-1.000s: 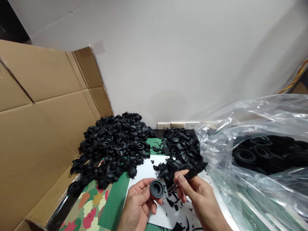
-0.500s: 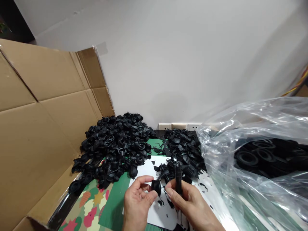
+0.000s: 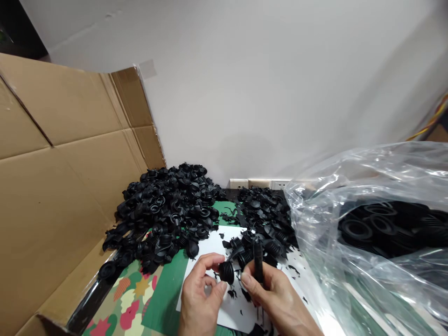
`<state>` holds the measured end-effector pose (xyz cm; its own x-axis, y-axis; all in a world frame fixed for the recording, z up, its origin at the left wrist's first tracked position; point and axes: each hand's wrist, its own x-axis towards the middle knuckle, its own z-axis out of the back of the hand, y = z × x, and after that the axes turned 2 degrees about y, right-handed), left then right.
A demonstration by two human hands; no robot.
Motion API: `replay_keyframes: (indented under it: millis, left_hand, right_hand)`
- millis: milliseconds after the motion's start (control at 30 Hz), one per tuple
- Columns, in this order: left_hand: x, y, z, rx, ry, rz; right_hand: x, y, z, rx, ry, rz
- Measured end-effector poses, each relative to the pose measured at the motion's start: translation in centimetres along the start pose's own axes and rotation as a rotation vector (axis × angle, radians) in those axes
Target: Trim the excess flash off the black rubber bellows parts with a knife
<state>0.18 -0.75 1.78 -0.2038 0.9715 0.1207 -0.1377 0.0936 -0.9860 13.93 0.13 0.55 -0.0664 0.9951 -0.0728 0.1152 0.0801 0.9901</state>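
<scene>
Between the thumb and fingers of my left hand (image 3: 201, 295) is a black ribbed rubber bellows (image 3: 227, 272), held above a white sheet (image 3: 199, 261). My right hand (image 3: 271, 291) grips a black-handled tool (image 3: 258, 260) upright. Two thin metal prongs show under that hand, so it looks like tweezers. The right thumb and fingertip are pinched close to the bellows' right side; whether they touch it I cannot tell. Black rubber scraps (image 3: 233, 294) lie on the sheet between and below the hands.
A big heap of black rubber bellows (image 3: 164, 210) stands at the left against a cardboard box (image 3: 84, 154). Another pile of black scraps (image 3: 269, 214) lies beyond my right hand. At right is a clear plastic bag (image 3: 315, 224) holding black rubber parts. Wall sockets (image 3: 259, 184) sit behind.
The bellows has turned slightly in my left fingers, and the left fingers have spread a bit around it. The right hand with its tool has barely moved.
</scene>
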Motion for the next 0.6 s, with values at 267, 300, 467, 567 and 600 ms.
replay_keyframes:
  millis: [267, 300, 467, 567, 600]
  left_hand:
    - [0.14, 0.54, 0.18, 0.016, -0.036, 0.030]
    - [0.13, 0.62, 0.14, 0.003, -0.043, 0.037]
    - [0.05, 0.90, 0.38, 0.000, 0.018, 0.022]
    - [-0.02, 0.89, 0.61, 0.050, 0.116, -0.057]
    - [-0.04, 0.84, 0.63, 0.071, 0.144, -0.090]
  right_hand:
    - [0.29, 0.39, 1.03, -0.148, -0.020, -0.052]
    - [0.25, 0.40, 0.98, -0.161, -0.010, -0.054]
    - [-0.04, 0.52, 0.42, -0.200, 0.034, -0.039]
    - [-0.19, 0.61, 0.15, -0.145, 0.063, -0.070]
    - [-0.22, 0.63, 0.08, -0.121, 0.077, -0.076]
